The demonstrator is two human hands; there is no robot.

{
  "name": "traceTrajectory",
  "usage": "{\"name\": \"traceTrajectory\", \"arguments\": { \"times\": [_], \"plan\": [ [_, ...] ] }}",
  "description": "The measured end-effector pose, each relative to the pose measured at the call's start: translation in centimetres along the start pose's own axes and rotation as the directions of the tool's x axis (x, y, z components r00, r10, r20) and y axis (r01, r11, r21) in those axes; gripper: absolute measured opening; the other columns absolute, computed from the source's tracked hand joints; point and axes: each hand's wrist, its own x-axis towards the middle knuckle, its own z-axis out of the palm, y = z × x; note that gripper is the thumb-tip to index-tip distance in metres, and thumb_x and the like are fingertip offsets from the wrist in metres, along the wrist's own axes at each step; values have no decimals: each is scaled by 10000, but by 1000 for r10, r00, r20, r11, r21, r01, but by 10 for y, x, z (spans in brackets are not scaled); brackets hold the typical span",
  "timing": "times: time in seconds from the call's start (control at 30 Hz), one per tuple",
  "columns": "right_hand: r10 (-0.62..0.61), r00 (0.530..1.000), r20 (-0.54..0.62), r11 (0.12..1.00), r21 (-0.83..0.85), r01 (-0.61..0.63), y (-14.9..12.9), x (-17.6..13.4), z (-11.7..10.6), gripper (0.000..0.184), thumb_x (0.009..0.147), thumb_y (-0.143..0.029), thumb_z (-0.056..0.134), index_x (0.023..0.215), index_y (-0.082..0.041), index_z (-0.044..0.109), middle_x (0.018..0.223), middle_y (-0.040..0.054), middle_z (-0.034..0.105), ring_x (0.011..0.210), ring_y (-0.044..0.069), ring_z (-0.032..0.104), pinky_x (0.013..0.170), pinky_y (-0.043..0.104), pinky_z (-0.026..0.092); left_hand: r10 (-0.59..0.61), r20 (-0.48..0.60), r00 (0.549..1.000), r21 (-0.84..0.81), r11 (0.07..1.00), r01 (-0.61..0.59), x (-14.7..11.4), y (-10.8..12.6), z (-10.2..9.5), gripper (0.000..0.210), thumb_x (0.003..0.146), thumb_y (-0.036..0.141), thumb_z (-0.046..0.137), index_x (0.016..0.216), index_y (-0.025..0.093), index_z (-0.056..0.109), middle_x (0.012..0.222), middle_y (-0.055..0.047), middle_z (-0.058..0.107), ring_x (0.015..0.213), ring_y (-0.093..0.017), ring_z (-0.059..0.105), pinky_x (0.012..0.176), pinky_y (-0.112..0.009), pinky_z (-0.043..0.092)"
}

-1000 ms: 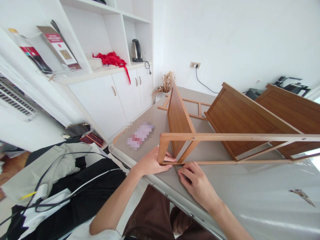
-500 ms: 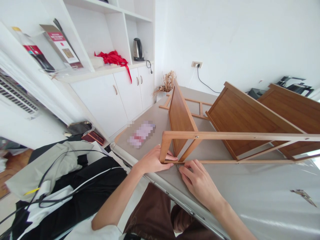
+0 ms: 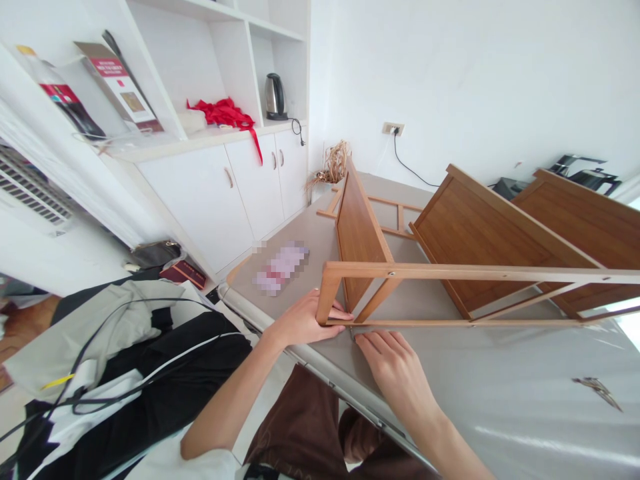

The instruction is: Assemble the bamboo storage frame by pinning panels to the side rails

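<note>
A wooden shelf rack [image 3: 465,272] lies on its side on the grey table [image 3: 480,380], its slatted panels standing up from the frame. My left hand [image 3: 303,320] is closed around the near left corner of the frame, with fingers on both sides of the lower rail. Close beside it, my right hand [image 3: 393,360] is pinched low against that rail. A thin metal piece [image 3: 352,331] shows at its fingertips by the rail; it is too small to tell its kind.
Small metal pieces [image 3: 597,392] lie on the table at right. A pixelated pink packet [image 3: 281,268] sits at left. Black clothes [image 3: 200,373] and a white power strip [image 3: 95,400] are beside the table. Behind stand white cabinets [image 3: 195,193] and a kettle [image 3: 275,97].
My right hand has turned slightly and its fingers have curled closer together by the rail, so the thin metal piece shows more. The left hand keeps its hold; the rack has not moved.
</note>
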Motion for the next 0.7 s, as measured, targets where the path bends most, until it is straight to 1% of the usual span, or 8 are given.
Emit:
{"name": "traceTrajectory", "arguments": {
  "times": [0.07,0.3,0.43,0.57,0.7],
  "plan": [
    [-1,1000,15,1000,-18,1,0,-1,-1,191,970,-67,495,1010,-149,663,896,53,650,844,211,583,795,359,389,2,-1,1000,0,1000,-2,0,0,0,258,914,330,680,1161,323,752,1083,4,762,1074,-190,651,1028,-347,456],
    [-17,999,31,998,59,16,2,-8,-4,216,1013,-128,438,1078,-166,640,969,58,646,894,210,577,851,359,393,-5,-6,1000,9,1000,5,0,1,-1,247,912,350,684,1146,323,759,1077,5,760,1062,-189,645,1000,-338,473],
    [-11,1000,28,999,40,9,2,-8,-4,209,1008,-127,444,1076,-173,635,935,51,626,858,210,557,824,355,388,-5,-6,1000,2,1000,5,0,1,-1,249,915,351,681,1149,315,758,1081,2,754,1065,-186,640,1007,-337,473],
    [-20,1000,12,1000,11,19,1,-4,-1,202,987,-101,463,1060,-178,635,922,49,612,860,217,543,804,351,381,-20,1,1000,5,1000,20,0,1,-1,255,908,340,689,1154,325,754,1078,8,759,1084,-193,635,1015,-345,471],
    [-6,1000,0,1000,12,6,1,-3,1,183,974,-89,479,1028,-175,631,925,44,602,864,215,539,801,350,377,-10,4,1000,2,1000,10,0,1,-1,262,914,335,680,1168,335,745,1095,16,760,1087,-189,639,1035,-353,463]
  ]
}}
